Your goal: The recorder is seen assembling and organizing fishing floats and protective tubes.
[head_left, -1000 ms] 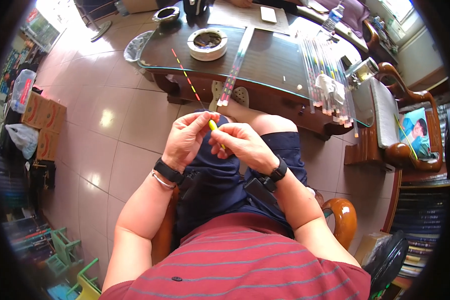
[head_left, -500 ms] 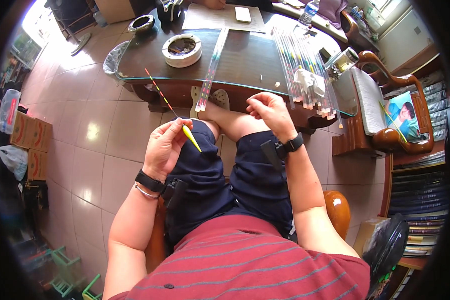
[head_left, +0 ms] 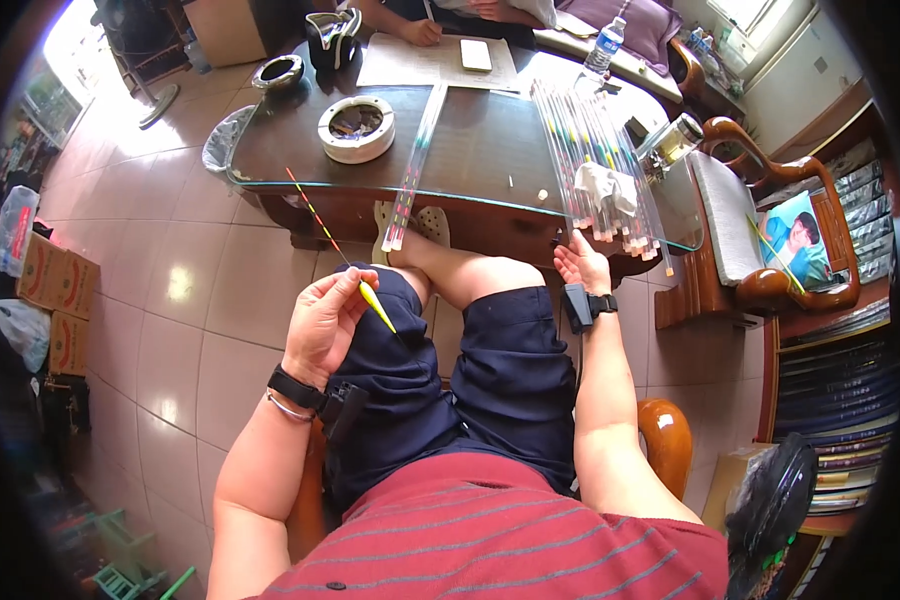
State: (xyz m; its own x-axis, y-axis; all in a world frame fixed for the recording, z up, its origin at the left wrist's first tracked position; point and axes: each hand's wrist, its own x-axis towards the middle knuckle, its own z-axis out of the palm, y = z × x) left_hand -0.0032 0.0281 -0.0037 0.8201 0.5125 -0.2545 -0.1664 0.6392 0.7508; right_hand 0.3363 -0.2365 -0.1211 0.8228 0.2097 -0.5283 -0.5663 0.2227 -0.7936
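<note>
My left hand [head_left: 325,320] pinches a fishing float between thumb and fingers, above my left knee. The fishing float [head_left: 374,304] has a slim yellow-green body pointing down toward me and a thin red, yellow and dark striped tip slanting up to the left. My right hand [head_left: 583,264] is under the table's front edge, palm turned up, its fingers apart and slightly curled. A small dark thing shows by its fingertips; whether they touch is unclear. Just above lie several clear tubes [head_left: 570,140] with coloured floats inside, and a crumpled white tissue [head_left: 606,188] on top.
A glass-topped table [head_left: 470,150] carries a round white ashtray [head_left: 356,130], another clear tube [head_left: 415,165], a paper sheet [head_left: 390,62], a white phone [head_left: 475,55] and a water bottle [head_left: 603,46]. Across it sits another person, a hand [head_left: 422,33] on the paper. A wooden chair [head_left: 735,210] stands right.
My right hand has moved from above my knee out to the right, to the table's edge, and turned palm up with its fingers opened. My left hand still holds the float.
</note>
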